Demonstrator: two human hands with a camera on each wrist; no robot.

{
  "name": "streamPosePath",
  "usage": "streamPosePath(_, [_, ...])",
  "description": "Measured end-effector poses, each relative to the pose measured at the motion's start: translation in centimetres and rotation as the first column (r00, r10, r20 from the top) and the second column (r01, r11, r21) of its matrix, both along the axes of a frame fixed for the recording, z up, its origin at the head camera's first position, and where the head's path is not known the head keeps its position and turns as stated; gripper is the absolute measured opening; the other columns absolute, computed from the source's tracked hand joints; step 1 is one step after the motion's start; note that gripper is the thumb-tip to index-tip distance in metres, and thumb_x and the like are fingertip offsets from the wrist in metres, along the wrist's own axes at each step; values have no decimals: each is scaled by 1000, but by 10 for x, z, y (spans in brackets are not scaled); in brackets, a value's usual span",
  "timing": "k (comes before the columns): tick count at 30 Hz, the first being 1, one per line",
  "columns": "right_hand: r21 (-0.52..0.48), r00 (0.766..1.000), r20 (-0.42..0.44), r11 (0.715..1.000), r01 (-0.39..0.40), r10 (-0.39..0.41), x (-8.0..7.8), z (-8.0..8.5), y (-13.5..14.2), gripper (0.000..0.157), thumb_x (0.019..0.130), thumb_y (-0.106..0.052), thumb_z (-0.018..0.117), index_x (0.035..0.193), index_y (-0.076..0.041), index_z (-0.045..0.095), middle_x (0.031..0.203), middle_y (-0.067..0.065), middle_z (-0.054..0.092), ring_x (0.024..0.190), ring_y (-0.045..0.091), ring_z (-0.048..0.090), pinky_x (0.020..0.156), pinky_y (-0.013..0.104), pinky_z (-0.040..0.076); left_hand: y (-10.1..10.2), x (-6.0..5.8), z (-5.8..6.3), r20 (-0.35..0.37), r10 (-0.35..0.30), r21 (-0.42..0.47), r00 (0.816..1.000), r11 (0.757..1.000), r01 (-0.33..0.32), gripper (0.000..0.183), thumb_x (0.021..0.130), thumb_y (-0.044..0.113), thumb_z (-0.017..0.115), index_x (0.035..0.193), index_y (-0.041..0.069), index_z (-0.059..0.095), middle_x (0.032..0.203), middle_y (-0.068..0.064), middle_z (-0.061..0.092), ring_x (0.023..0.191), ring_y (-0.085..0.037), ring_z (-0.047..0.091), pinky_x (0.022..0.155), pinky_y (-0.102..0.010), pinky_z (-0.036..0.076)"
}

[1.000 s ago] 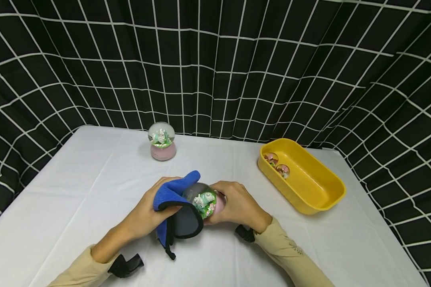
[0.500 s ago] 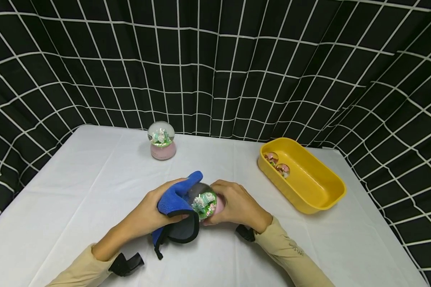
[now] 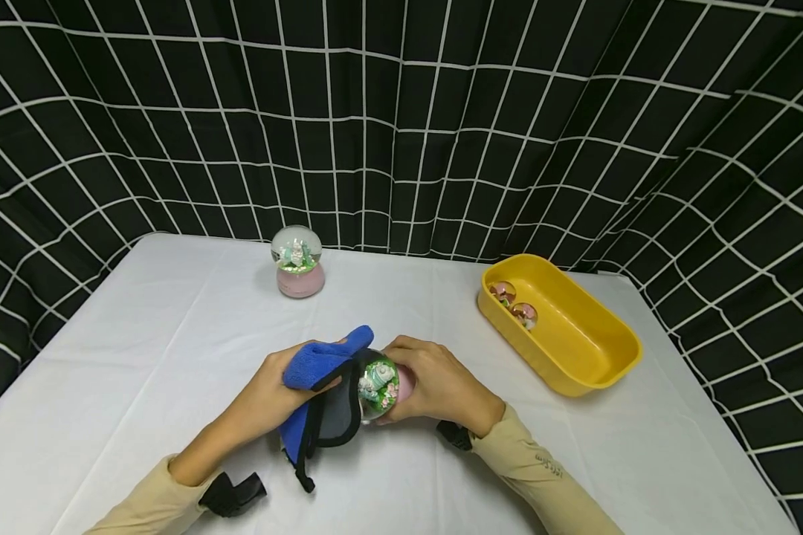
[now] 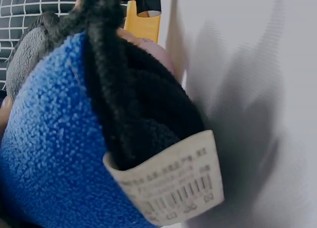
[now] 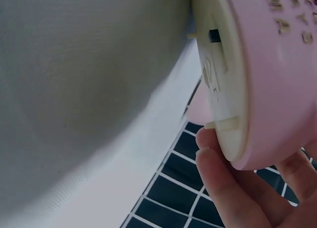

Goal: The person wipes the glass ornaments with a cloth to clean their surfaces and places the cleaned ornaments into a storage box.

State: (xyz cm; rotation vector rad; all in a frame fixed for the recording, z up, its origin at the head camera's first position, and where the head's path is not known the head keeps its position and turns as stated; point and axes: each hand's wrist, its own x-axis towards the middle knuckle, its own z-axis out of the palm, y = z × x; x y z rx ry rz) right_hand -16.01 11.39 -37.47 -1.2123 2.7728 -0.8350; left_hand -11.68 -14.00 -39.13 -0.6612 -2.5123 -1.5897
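Observation:
My right hand [image 3: 438, 383] grips the pink base of a snow globe [image 3: 380, 386], tilted on its side with the glass toward the left. Inside the glass are a white figure, flowers and green ground. In the right wrist view, the cream underside of the pink base [image 5: 282, 94] shows a small dark switch, and fingers [image 5: 223, 183] curl round its rim. My left hand [image 3: 264, 394] holds a blue cloth [image 3: 314, 364] with black edging and a grey side against the glass, covering part of it. A white printed label [image 4: 173, 183] hangs from the cloth in the left wrist view.
A second snow globe [image 3: 297, 261] with a pink base stands upright at the table's back left. To the right, a yellow tray [image 3: 618, 364] holds two small clear balls [image 3: 513, 305] with coloured insides. Behind the white table [image 3: 174, 327] hangs a black curtain with white grid lines.
The left hand has shifted the cloth over the glass, first slightly right, then back left and down. The snow globe stays in the right hand, which has barely moved.

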Motion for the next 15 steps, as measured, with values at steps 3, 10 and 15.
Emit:
streamPosePath(3, [2,1000,-4,1000,-5,5,1,1,0,65,55,-40,97,110,-17,72,107,-9,65,94,5,61,84,23,55,-1,0,-1,28,4,13,1000,1000,-4,42,90,17,74,131,13,63,126,-3,69,113,-5,63,94,-22,51])
streamPosePath(10, [20,997,-78,1000,11,-9,5,0,-4,66,54,-45,96,111,-18,73,102,-8,64,86,5,61,76,21,54,0,3,5,101,-71,6,992,997,71,62,86,25,79,141,27,51,136,6,62,121,-10,60,100,-25,48])
streamPosePath(15, [49,990,-139,998,37,-30,9,0,-8,68,56,-49,93,114,-18,73,101,-6,63,84,6,61,73,23,54,4,9,11,96,-60,-71,994,995,67,77,80,37,83,145,34,42,136,8,59,115,-14,62,95,-33,52])
